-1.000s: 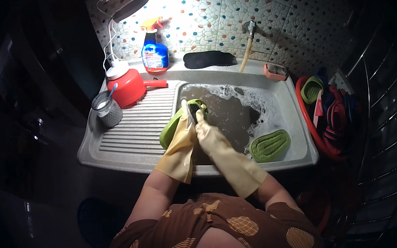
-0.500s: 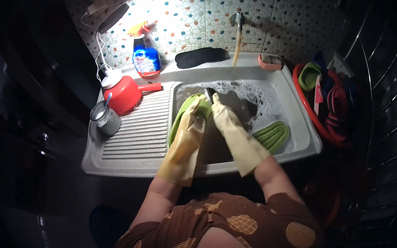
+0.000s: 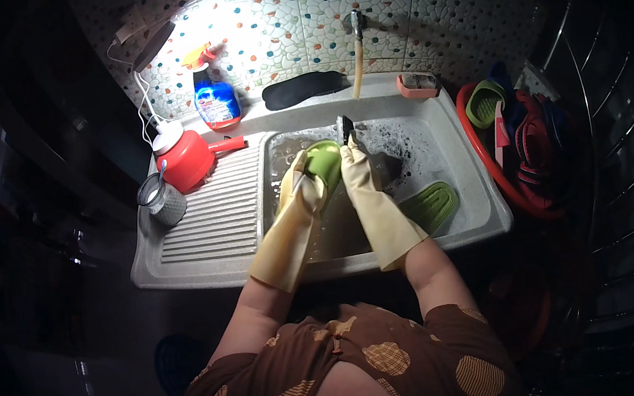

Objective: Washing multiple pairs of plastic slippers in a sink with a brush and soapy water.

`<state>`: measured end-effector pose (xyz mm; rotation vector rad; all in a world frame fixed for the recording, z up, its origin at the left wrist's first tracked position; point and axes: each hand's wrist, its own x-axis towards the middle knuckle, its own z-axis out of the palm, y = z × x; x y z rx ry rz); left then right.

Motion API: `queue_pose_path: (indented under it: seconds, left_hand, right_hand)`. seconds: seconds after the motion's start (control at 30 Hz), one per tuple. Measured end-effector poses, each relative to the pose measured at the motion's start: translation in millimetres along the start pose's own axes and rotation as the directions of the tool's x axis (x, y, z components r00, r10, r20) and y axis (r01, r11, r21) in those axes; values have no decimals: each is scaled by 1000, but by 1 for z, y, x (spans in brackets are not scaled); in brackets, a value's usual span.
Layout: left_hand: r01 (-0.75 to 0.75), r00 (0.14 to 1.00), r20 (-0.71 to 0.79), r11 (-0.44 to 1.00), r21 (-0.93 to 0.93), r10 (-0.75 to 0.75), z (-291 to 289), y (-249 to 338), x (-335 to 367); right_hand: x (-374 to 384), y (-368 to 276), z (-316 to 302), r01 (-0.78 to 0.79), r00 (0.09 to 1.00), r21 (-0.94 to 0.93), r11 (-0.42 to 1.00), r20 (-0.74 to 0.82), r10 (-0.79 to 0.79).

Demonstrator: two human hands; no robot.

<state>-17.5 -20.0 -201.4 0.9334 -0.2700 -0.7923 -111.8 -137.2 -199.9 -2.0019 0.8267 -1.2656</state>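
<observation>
Both my hands wear cream rubber gloves and work over the soapy water in the sink (image 3: 475, 223). My left hand (image 3: 303, 186) is closed around a green slipper (image 3: 323, 166), held up and tilted above the water. In my right hand (image 3: 358, 166) is a small dark brush (image 3: 346, 127); its bristles point up and away, just right of the slipper's far end. The glove hides most of the brush's handle. A second green slipper (image 3: 431, 205) lies at the basin's right side, partly behind my right forearm.
Left of the basin, the ribbed drainboard (image 3: 212, 232) carries a red handled dipper (image 3: 187, 160) and a glass jar (image 3: 162, 201). A blue spray bottle (image 3: 217, 103), black insole (image 3: 302, 89) and pink soap dish (image 3: 417, 85) line the back ledge, beneath a tap (image 3: 356, 27). A red tub (image 3: 470, 152) stands right.
The green slipper has been turned in my left hand and lifted slightly right, showing more of its inside. The brush has tipped more upright beside it. The whole view has shifted a little.
</observation>
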Motion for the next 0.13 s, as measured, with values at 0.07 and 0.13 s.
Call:
queue_pose_path:
  seconds: [0.07,0.13]
  left_hand:
    - [276,936,-113,894,-354,-333,68,42,-48]
    - [269,952,-73,923,-276,-299,53,41,-49]
  right_hand:
    - [2,5,-29,-345,924,146,927,226,308]
    - [6,7,-36,-495,844,508,705,473,252]
